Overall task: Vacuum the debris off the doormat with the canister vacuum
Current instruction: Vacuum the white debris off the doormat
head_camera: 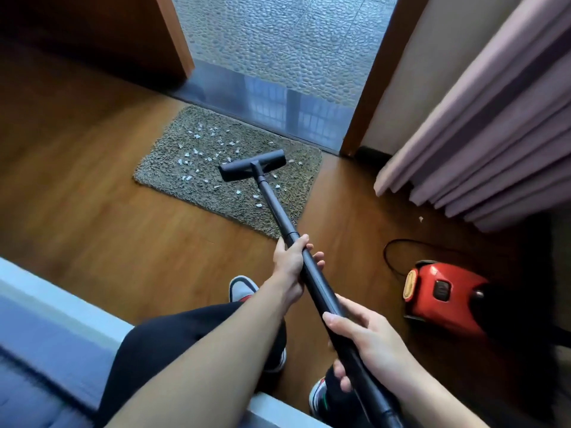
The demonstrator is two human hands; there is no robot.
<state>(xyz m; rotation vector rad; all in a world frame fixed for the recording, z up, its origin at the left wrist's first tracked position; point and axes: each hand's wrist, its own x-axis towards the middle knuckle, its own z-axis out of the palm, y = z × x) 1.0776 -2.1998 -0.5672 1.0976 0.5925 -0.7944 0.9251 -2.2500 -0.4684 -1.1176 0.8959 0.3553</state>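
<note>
A grey shaggy doormat (pixel 173 168) lies on the wooden floor before a doorway. Several white paper scraps (pixel 197 154) are scattered over it, mostly on its left and middle. The black floor nozzle (pixel 251 165) of the vacuum rests on the mat's middle right. Its black wand (pixel 275 208) runs back toward me. My left hand (pixel 292 261) grips the wand partway up. My right hand (pixel 364 338) grips it lower, near the hose end. The red canister vacuum (pixel 441 295) sits on the floor at the right.
A black power cord (pixel 392 257) loops on the floor beside the canister. Pink curtains (pixel 494 134) hang at the right, with one white scrap (pixel 420 219) on the floor below them. A light bed edge (pixel 61 307) runs along the lower left. Pebbled flooring (pixel 278 41) lies beyond the threshold.
</note>
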